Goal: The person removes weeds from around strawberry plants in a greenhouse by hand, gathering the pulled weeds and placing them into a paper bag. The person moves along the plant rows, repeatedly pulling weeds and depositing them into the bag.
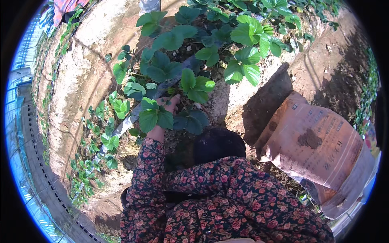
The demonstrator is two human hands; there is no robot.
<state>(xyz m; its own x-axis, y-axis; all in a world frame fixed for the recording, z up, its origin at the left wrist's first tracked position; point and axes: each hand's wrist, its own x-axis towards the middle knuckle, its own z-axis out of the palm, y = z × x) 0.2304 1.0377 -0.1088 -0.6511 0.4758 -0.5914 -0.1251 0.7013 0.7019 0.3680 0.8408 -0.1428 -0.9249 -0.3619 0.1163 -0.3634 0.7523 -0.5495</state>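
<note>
My left hand (172,103) reaches up into a leafy strawberry plant (197,86), its floral sleeve (146,174) rising from the lower edge. The fingers are bent among the stems and partly covered by leaves. Whatever they grip is hidden under the foliage. Broad green leaves (156,115) lie over the back of this hand and the wrist. My right sleeve (198,181) crosses leftward and ends behind the left one, so my right hand does not show. A pale grey strip (130,119), like a flat hose, runs slantwise through the plants beside the left hand.
On the right a printed pinkish-orange sack (320,139) lies on the soil. A black rounded shape (219,146) is just above my right sleeve. More strawberry plants (247,32) spread along the raised bed. Part of another person's pink clothing (69,7) appears at the upper left.
</note>
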